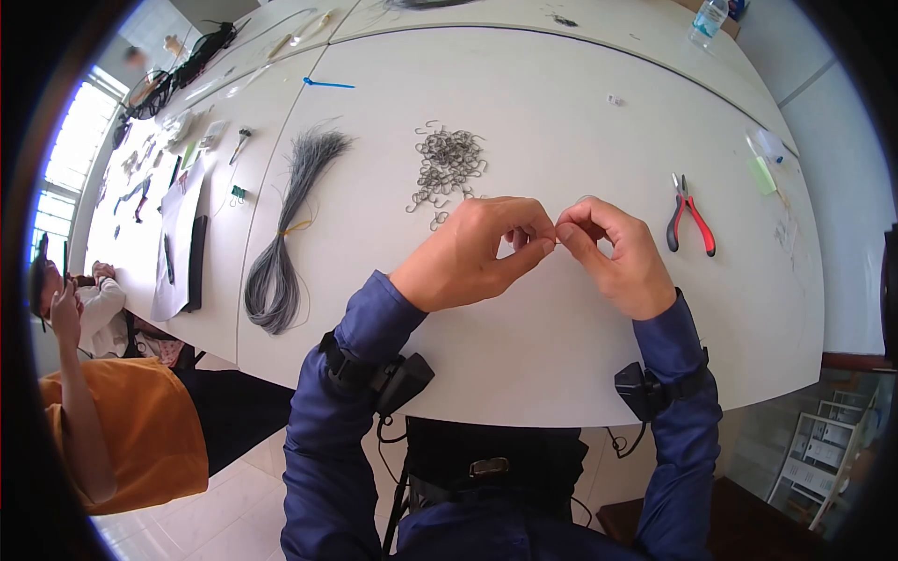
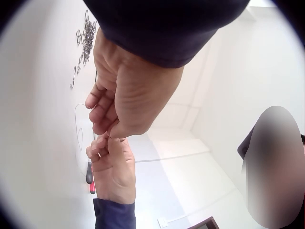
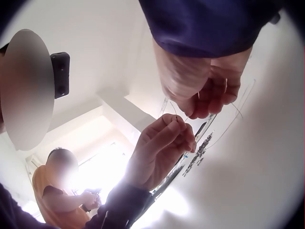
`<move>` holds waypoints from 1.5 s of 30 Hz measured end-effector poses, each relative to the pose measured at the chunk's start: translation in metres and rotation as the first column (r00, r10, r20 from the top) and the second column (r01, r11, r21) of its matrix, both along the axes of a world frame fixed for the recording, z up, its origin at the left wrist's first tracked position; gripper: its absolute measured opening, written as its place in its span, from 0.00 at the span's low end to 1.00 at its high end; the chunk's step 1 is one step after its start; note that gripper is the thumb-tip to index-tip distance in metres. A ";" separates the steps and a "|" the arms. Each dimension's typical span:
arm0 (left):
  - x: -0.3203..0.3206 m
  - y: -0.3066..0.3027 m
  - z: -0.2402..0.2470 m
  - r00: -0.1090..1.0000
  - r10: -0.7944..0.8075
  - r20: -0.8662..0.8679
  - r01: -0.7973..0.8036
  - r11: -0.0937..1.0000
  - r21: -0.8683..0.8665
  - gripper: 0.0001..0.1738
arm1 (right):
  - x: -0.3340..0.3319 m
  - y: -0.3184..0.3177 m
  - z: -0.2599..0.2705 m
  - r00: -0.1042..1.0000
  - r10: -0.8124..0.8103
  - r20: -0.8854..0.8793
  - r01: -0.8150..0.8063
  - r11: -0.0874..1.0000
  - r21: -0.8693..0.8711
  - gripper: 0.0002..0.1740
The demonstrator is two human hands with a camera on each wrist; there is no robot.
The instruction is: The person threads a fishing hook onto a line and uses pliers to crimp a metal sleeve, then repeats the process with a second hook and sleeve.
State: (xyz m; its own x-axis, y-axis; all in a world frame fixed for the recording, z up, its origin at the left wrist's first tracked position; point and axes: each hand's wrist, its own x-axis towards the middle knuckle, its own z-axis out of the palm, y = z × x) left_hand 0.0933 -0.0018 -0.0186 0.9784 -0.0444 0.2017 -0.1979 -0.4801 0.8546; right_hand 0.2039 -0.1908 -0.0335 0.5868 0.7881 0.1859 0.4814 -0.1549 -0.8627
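Observation:
Both hands meet above the white table, fingertips almost touching. The left hand (image 1: 486,248) pinches something tiny between thumb and forefinger; the right hand (image 1: 619,257) pinches at the same spot, its other fingers curled. A thin strand (image 3: 228,130) loops down from the hands in the right wrist view, and a fine looped strand (image 2: 76,119) shows beside them in the left wrist view. What joins the fingertips is too small to tell. Behind the left hand lies a pile of small metal hooks (image 1: 449,164).
Red-and-black pliers (image 1: 690,220) lie right of the right hand. A tied bundle of grey strands (image 1: 273,271) lies at left, near a blue tie (image 1: 329,84). Further left are papers (image 1: 178,248) and a person in orange (image 1: 140,425). A bottle (image 1: 709,21) stands at the back right.

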 end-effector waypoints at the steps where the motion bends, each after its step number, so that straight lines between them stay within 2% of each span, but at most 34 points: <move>1: 0.000 0.000 0.000 1.000 0.007 0.009 -0.007 1.000 -0.007 0.05 | 0.001 -0.001 0.000 1.000 -0.001 -0.008 0.001 1.000 -0.010 0.08; 3: 0.000 0.001 -0.001 0.999 0.022 0.026 -0.021 1.000 -0.021 0.05 | 0.003 -0.003 0.001 1.000 -0.002 -0.022 0.001 1.000 -0.030 0.08; 5: 0.000 0.001 -0.002 1.000 0.007 0.017 -0.007 1.000 -0.002 0.05 | -0.002 0.003 -0.003 0.999 -0.028 0.015 0.027 0.997 0.067 0.08; 7: 0.000 0.001 -0.002 1.000 -0.011 0.009 0.011 1.000 0.014 0.05 | -0.003 0.004 -0.007 0.999 0.001 -0.037 0.002 0.996 0.084 0.09; 9: 0.000 0.001 0.000 0.999 -0.032 0.002 0.032 0.999 0.026 0.05 | 0.000 0.000 -0.009 0.981 0.081 -0.178 -0.077 0.997 0.029 0.09; 12: 0.000 0.000 -0.002 1.000 -0.009 0.005 0.009 1.000 -0.013 0.05 | -0.002 -0.002 0.000 0.974 -0.023 -0.227 0.007 0.998 -0.069 0.07; 15: 0.000 0.000 -0.002 1.000 0.026 0.011 -0.025 0.999 -0.023 0.05 | -0.001 -0.002 0.006 0.957 -0.130 -0.261 0.127 0.991 -0.027 0.07; 18: 0.000 0.001 0.000 0.996 0.072 -0.057 -0.072 0.997 0.007 0.06 | -0.003 -0.003 0.012 0.948 -0.142 -0.284 0.142 0.990 -0.019 0.08; 21: 0.001 0.002 -0.007 0.997 0.078 -0.025 -0.077 0.996 0.034 0.06 | -0.008 -0.002 0.017 0.946 -0.145 -0.290 0.131 0.989 -0.068 0.11; 33: 0.001 -0.001 -0.011 0.994 0.076 -0.078 -0.077 0.997 -0.004 0.08 | -0.010 0.000 0.019 0.939 -0.186 -0.290 0.184 0.982 -0.034 0.12; 39: 0.001 -0.001 -0.011 0.995 0.062 -0.076 -0.063 0.998 -0.013 0.08 | -0.007 0.001 0.013 0.950 -0.199 -0.241 0.193 0.980 -0.045 0.11; 42: 0.001 -0.001 -0.008 0.990 0.106 -0.091 -0.110 0.993 -0.039 0.08 | -0.001 -0.001 0.002 0.972 -0.134 -0.194 0.139 0.990 0.012 0.09; 45: 0.002 0.001 -0.011 0.992 0.118 -0.051 -0.119 0.993 -0.025 0.08 | -0.005 0.002 0.000 0.954 -0.152 -0.257 0.159 0.987 0.008 0.08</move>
State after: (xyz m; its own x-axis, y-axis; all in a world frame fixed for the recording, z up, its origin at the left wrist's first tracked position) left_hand 0.0952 -0.0010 -0.0295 0.9852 0.0777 0.1528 -0.0984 -0.4735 0.8753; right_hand 0.1990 -0.1892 -0.0333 0.7325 0.6799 0.0351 0.2166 -0.1838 -0.9588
